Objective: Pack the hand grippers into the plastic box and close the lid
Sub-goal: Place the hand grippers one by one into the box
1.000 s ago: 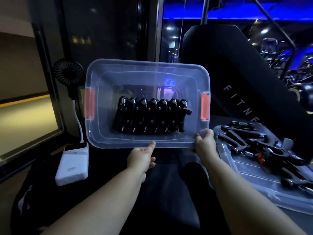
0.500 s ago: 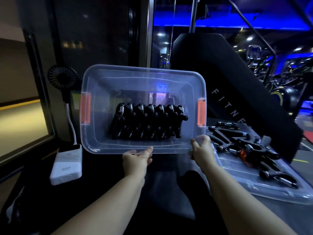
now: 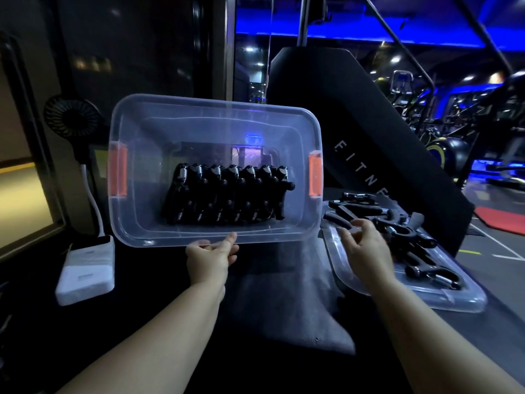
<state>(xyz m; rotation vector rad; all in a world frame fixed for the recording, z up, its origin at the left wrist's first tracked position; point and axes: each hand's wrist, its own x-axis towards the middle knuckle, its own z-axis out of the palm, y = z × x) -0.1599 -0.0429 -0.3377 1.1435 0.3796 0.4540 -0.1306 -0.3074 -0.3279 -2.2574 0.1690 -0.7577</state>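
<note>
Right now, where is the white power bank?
The power bank lies at the lower left of the head view on the dark surface, below the small black fan and left of the plastic box that the left hand holds.

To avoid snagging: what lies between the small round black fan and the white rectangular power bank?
A curved white cable runs from black fan to white power bank; the head view shows it.
</note>
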